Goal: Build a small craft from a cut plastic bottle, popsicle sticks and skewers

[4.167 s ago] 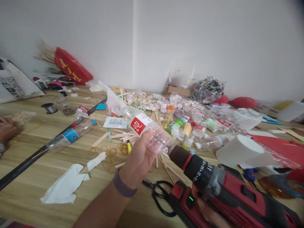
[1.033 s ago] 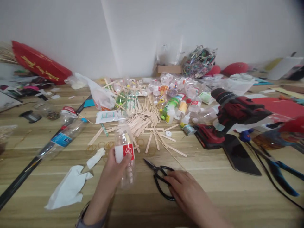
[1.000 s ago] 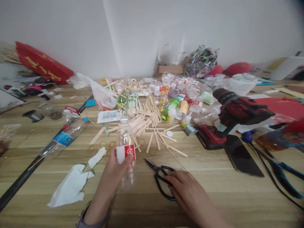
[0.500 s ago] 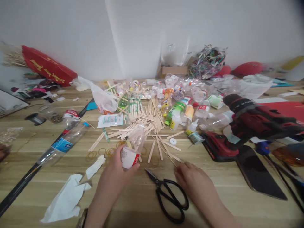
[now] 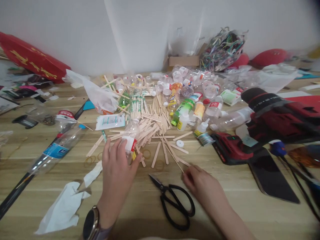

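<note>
A clear plastic bottle [image 5: 130, 141] with a white and red label stands upright at the near edge of the pile of wooden sticks. Its lower left part is hidden behind my left hand [image 5: 117, 165], whose fingers are spread beside it; the fingertips are at the label and the grip looks loose. Between thumb and fingers, my right hand [image 5: 198, 181] pinches the near end of a thin wooden skewer [image 5: 175, 156], which slants away over the flat sticks [image 5: 156, 155]. Black-handled scissors [image 5: 172, 203] lie on the table between my hands, points facing away from me.
Several plastic bottles [image 5: 185, 110] crowd the back. At right are a red cordless drill [image 5: 282, 123] and a dark phone [image 5: 273, 176]. A blue-labelled bottle [image 5: 56, 150] lies along a black pole [image 5: 15, 195] at left, near white tissue [image 5: 63, 208]. Rubber bands [image 5: 158, 165] lie in front.
My left hand has moved slightly away from me with the bottle, and its fingers have loosened and spread. My right hand keeps its pinch on the skewer. The view has shifted a little.
</note>
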A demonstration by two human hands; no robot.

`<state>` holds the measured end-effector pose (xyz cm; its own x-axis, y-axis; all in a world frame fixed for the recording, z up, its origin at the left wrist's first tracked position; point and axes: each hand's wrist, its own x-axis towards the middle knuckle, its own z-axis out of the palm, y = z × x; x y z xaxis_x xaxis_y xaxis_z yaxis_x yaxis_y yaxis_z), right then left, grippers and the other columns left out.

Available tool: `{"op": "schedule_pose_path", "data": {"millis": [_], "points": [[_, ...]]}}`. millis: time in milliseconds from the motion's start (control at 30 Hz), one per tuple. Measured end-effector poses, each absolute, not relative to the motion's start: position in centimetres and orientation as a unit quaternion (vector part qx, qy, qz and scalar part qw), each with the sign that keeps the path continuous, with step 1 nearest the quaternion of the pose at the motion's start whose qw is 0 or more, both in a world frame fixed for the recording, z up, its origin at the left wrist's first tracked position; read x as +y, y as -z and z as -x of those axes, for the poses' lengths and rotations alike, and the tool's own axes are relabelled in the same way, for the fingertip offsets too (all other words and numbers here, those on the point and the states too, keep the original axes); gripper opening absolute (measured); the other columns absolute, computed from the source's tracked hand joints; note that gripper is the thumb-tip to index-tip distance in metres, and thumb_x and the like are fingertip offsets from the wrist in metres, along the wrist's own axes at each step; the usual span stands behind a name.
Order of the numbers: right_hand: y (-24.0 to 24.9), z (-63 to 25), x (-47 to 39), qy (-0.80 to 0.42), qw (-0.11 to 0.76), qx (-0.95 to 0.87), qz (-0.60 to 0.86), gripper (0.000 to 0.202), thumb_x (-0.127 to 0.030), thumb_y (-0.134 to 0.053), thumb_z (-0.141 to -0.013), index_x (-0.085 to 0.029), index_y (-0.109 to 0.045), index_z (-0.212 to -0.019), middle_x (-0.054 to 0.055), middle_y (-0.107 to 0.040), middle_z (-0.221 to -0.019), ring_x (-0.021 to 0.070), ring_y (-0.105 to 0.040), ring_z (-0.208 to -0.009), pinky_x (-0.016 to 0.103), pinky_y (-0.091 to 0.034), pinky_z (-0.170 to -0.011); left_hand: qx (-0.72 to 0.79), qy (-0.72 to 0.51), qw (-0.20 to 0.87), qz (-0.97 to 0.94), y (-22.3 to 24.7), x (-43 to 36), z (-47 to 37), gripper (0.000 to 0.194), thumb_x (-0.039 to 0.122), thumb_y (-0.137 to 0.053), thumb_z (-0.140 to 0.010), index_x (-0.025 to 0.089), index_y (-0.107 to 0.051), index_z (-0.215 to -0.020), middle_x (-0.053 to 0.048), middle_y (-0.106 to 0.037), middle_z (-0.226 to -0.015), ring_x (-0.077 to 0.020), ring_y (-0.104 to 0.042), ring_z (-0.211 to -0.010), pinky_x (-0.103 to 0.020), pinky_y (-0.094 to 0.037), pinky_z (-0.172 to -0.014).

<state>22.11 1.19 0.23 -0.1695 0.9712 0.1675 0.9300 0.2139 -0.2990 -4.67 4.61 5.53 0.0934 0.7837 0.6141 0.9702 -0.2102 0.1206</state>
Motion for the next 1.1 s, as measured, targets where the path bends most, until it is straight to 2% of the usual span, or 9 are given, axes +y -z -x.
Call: {"op": "schedule_pose_path", "data": {"millis": [100,167,333,400,500,633,700,833,1100], "points": [[-1.6,-22.9,0.8,-0.148,0.186,-0.735,0.635,0.024,-0.032,-0.044,-0.093,-0.022,-0.052,-0.073,0.001,-0.06,-0.063,0.0151,-0.056,-0.051,0.026,-0.037,-0.049,-0.566,0.295,0.161,0.753,-6.0,2.5,3.1,0.04,0.034,-0.059,-0.091,0.015,-0.048,-0.125,-0.019,-0.055,-0.127,-0.0397,-0.028,-0.142,-0.059,-0.032,-0.112],[-2.8,-23.4,0.6,-0.281,0.243,-0.676,0.637,0.029,-0.041,-0.045,-0.093,-0.022,-0.051,-0.072,-0.001,-0.055,-0.06,0.0138,-0.05,-0.051,0.025,-0.037,-0.049,-0.548,0.28,0.148,0.774,-6.1,1.4,2.5,0.037,0.03,-0.06,-0.091,0.015,-0.049,-0.123,-0.018,-0.055,-0.127,-0.0394,-0.029,-0.142,-0.059,-0.033,-0.112],[-4.3,-24.0,0.0,-0.546,0.338,-0.489,0.59,0.037,-0.056,-0.054,-0.087,-0.021,-0.051,-0.079,-0.005,-0.051,-0.062,0.0089,-0.032,-0.046,0.022,-0.025,-0.043,-0.519,0.255,0.103,0.809,-4.9,0.0,2.4,0.028,0.027,-0.057,-0.093,0.014,-0.053,-0.118,-0.017,-0.059,-0.123,-0.0364,-0.047,-0.13,-0.055,-0.044,-0.105],[-4.1,-24.0,-0.1,-0.539,0.369,-0.471,0.593,0.038,-0.058,-0.059,-0.084,-0.02,-0.052,-0.083,-0.005,-0.052,-0.064,0.0087,-0.033,-0.048,0.022,-0.025,-0.044,-0.485,0.248,0.069,0.835,-4.3,-0.4,2.2,0.024,0.025,-0.053,-0.095,0.013,-0.054,-0.116,-0.015,-0.063,-0.118,-0.0305,-0.057,-0.119,-0.048,-0.051,-0.1],[-3.6,-24.3,-0.3,-0.483,0.39,-0.492,0.611,0.041,-0.058,-0.065,-0.079,-0.019,-0.059,-0.091,-0.002,-0.057,-0.067,0.0129,-0.048,-0.057,0.024,-0.038,-0.052,-0.404,0.182,0.001,0.896,-3.8,-1.3,1.6,0.023,0.027,-0.054,-0.095,0.015,-0.059,-0.113,-0.013,-0.067,-0.12,-0.0274,-0.062,-0.116,-0.042,-0.054,-0.097],[-3.1,-24.8,-0.9,-0.447,0.36,-0.52,0.633,0.046,-0.057,-0.062,-0.081,-0.018,-0.065,-0.105,0.005,-0.067,-0.081,0.0192,-0.06,-0.072,0.03,-0.048,-0.065,-0.344,0.077,-0.097,0.931,-3.2,-2.4,1.0,0.051,0.042,-0.075,-0.079,0.019,-0.061,-0.122,-0.014,-0.062,-0.134,-0.036,-0.055,-0.126,-0.05,-0.053,-0.099],[-3.2,-25.0,-1.3,-0.429,0.35,-0.534,0.639,0.045,-0.056,-0.06,-0.083,-0.018,-0.066,-0.106,0.007,-0.07,-0.087,0.0206,-0.062,-0.075,0.031,-0.05,-0.067,-0.332,0.054,-0.116,0.935,-2.7,-2.7,1.0,0.06,0.041,-0.082,-0.071,0.021,-0.061,-0.124,-0.015,-0.059,-0.138,-0.0401,-0.053,-0.128,-0.053,-0.054,-0.097],[-3.6,-25.7,-2.2,-0.386,0.348,-0.564,0.642,0.04,-0.054,-0.056,-0.086,-0.02,-0.069,-0.103,0.008,-0.073,-0.094,0.0228,-0.065,-0.082,0.033,-0.052,-0.072,-0.326,0.059,-0.093,0.939,-1.5,-3.1,1.0,0.046,0.026,-0.076,-0.079,0.023,-0.062,-0.123,-0.016,-0.059,-0.138,-0.0401,-0.051,-0.13,-0.051,-0.058,-0.09],[-4.8,-28.6,-3.4,-0.237,0.31,-0.594,0.703,0.035,-0.051,-0.055,-0.086,-0.02,-0.068,-0.095,0.008,-0.072,-0.084,0.0225,-0.066,-0.072,0.03,-0.052,-0.06,-0.295,0.046,-0.047,0.953,-1.8,-2.2,-2.2,0.034,0.018,-0.058,-0.092,0.021,-0.059,-0.126,-0.017,-0.058,-0.137,-0.0373,-0.053,-0.128,-0.047,-0.057,-0.092]]}}
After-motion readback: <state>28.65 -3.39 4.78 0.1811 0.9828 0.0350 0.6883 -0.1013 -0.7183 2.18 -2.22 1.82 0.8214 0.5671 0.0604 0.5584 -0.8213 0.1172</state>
